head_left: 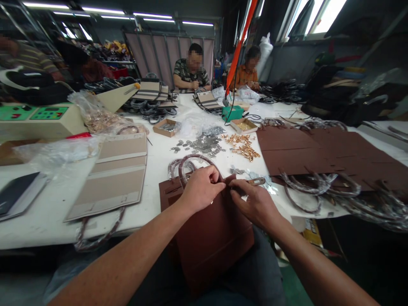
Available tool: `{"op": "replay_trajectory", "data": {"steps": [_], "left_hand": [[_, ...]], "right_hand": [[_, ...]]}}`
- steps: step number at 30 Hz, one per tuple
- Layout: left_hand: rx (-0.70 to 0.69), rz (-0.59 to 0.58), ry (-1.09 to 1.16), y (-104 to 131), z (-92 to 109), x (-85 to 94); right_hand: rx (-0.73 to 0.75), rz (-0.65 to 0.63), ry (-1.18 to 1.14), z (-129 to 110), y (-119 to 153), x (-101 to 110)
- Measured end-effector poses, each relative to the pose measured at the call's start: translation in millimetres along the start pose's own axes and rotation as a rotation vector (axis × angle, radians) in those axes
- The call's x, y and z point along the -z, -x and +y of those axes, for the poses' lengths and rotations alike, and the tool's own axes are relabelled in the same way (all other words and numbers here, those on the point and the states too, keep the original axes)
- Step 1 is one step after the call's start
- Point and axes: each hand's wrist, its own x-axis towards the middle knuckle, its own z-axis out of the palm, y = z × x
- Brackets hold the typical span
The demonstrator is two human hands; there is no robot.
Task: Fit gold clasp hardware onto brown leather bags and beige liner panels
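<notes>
A dark brown bag panel with a wrapped loop handle leans from my lap against the table's front edge. My left hand is closed at the panel's upper edge, thumb and fingers pinching near the handle's base. Just to its right, my right hand grips the panel's edge between thumb and fingers. A small tool with an oval metal end sticks out past the right hand's fingers. Whatever lies between the fingertips is too small to make out.
Brown panels are stacked at right, a beige panel lies at left. Grey metal plates, gold fittings, small boxes and a green box sit mid-table. Several people work beyond.
</notes>
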Motion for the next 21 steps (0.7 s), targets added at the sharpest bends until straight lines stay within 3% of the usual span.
{"op": "replay_trajectory", "data": {"steps": [4, 8, 11, 13, 16, 21], "left_hand": [[-0.046, 0.015, -0.016, 5.4, 10.1, 2.4], [-0.098, 0.025, -0.044, 7.9, 20.3, 11.2], [-0.101, -0.011, -0.048, 7.6, 24.1, 18.8], [-0.1, -0.033, -0.022, 7.5, 24.7, 21.7], [-0.11, -0.06, 0.033, 8.6, 24.1, 22.1], [-0.166, -0.092, 0.038, 11.3, 22.5, 20.4]], "right_hand": [[-0.04, -0.057, -0.013, -3.9, -4.4, 4.8], [-0.089, -0.033, -0.212, 0.0, -11.1, 9.9], [-0.021, -0.014, -0.275, 8.0, -16.7, 16.6], [0.017, -0.072, -0.344, 12.7, -19.1, 20.6], [-0.059, -0.148, -0.493, 15.8, -20.2, 23.3], [-0.146, -0.144, -0.589, 8.8, -19.5, 20.6]]}}
